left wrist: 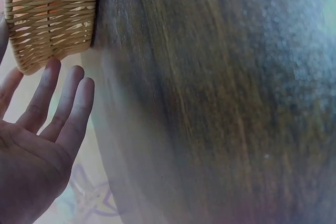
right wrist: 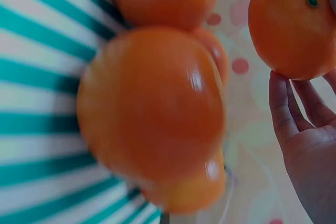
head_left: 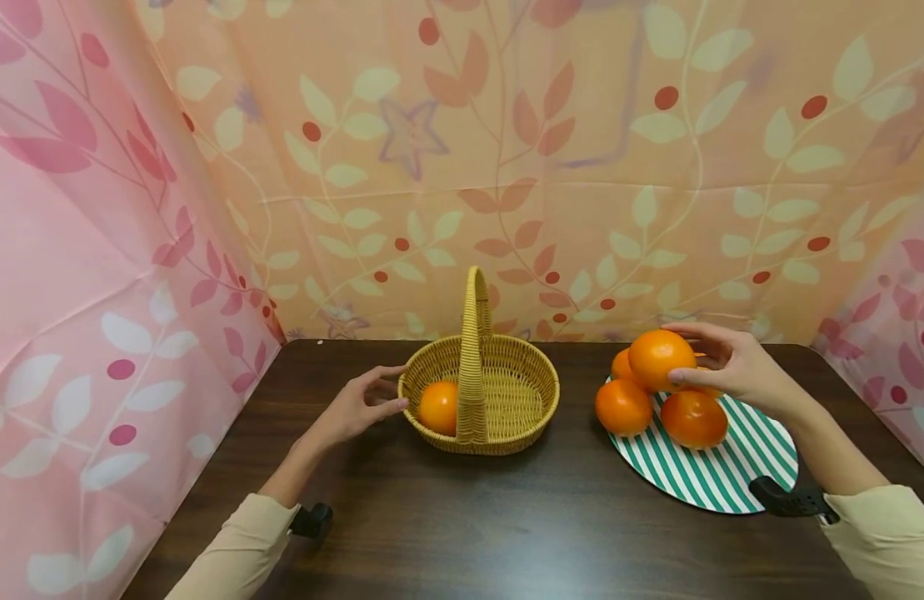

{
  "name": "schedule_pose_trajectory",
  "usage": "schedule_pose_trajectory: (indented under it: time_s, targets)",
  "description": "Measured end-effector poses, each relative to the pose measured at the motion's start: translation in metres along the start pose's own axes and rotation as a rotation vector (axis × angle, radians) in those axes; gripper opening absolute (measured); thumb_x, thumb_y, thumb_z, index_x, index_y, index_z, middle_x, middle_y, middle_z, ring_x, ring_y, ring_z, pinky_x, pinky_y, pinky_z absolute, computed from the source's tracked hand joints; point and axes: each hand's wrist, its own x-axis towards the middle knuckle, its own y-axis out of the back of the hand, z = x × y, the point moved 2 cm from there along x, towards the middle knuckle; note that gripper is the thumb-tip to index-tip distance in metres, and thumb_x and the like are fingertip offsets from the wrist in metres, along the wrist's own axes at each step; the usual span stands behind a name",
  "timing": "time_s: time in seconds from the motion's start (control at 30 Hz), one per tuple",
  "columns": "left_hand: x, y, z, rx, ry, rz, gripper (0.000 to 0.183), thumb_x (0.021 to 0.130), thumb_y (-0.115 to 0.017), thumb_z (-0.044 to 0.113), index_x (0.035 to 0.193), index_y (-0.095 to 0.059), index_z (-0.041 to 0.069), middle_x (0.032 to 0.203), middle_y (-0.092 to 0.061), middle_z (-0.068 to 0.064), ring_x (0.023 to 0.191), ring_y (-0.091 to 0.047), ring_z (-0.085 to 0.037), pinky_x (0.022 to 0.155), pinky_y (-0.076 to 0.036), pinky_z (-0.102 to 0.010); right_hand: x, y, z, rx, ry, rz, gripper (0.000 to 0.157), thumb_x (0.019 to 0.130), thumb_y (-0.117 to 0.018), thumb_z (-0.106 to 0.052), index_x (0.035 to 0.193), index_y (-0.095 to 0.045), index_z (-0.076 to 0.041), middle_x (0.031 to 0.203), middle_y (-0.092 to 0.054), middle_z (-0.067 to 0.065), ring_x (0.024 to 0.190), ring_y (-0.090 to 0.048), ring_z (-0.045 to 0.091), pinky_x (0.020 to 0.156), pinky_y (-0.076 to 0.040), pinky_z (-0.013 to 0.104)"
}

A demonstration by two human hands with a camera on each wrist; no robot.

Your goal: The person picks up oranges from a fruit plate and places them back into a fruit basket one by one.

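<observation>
A yellow wicker basket [head_left: 516,392] with a tall arched handle stands on the table, one orange [head_left: 436,407] inside at its left. My left hand [head_left: 360,406] is at the basket's left rim; in the left wrist view its fingers [left wrist: 70,98] extend fairly straight at the woven side. On the right, my right hand [head_left: 739,364] holds an orange [head_left: 659,359] between thumb and fingers, above a pile of oranges [head_left: 622,407] on a flat green-and-white striped plate [head_left: 757,454]. The right wrist view shows the held orange [right wrist: 294,30] apart from the others, a green stem dot on it.
The dark wooden table [head_left: 491,525] has its back edge close to a floral curtain [head_left: 462,167]. Pink patterned cloth [head_left: 79,292] hangs along the left side, with more at the right. Black straps with mounts [head_left: 791,498] sit on both wrists.
</observation>
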Motion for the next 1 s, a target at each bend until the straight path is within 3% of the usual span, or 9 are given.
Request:
schedule_pose_trajectory:
  time_s: [0.37, 0.5, 0.63, 1.0]
  targets:
    - [-0.001, 0.002, 0.0, 0.008, 0.012, -0.007, 0.058, 0.096, -0.075, 0.021, 0.147, -0.053, 0.006, 0.12, -0.066, -0.02, 0.092, -0.07, -0.03, 0.074, -0.057, -0.034, 0.033, -0.045, -0.009, 0.1, 0.02, -0.041, 0.055, 0.091, -0.076, 0.0, 0.142, -0.056, -0.003, 0.133, -0.059, 0.014, 0.114, -0.062, 0.022, 0.089, -0.053, 0.028]
    - [-0.001, 0.002, 0.001, 0.017, -0.016, -0.007, 0.057, 0.096, -0.075, 0.021, 0.145, -0.053, 0.003, 0.119, -0.066, -0.021, 0.092, -0.07, -0.031, 0.074, -0.058, -0.036, 0.043, -0.058, -0.011, 0.126, 0.038, -0.061, 0.057, 0.091, -0.077, -0.001, 0.143, -0.054, 0.0, 0.136, -0.057, 0.016, 0.117, -0.059, 0.025, 0.093, -0.051, 0.028]
    - [-0.001, 0.003, 0.003, 0.018, -0.037, -0.005, 0.056, 0.095, -0.075, 0.019, 0.144, -0.053, 0.0, 0.118, -0.066, -0.023, 0.091, -0.07, -0.032, 0.073, -0.058, -0.036, 0.051, -0.069, -0.013, 0.15, 0.051, -0.072, 0.058, 0.09, -0.078, -0.002, 0.143, -0.054, 0.001, 0.136, -0.058, 0.017, 0.115, -0.06, 0.028, 0.094, -0.051, 0.028]
    - [-0.001, 0.003, 0.007, -0.014, -0.015, -0.003, 0.056, 0.095, -0.074, 0.009, 0.144, -0.051, -0.004, 0.12, -0.064, -0.028, 0.09, -0.069, -0.034, 0.069, -0.056, -0.034, 0.068, -0.1, -0.02, 0.255, 0.102, -0.099, 0.062, 0.086, -0.08, 0.002, 0.142, -0.054, 0.003, 0.137, -0.058, 0.017, 0.114, -0.063, 0.029, 0.094, -0.052, 0.037]
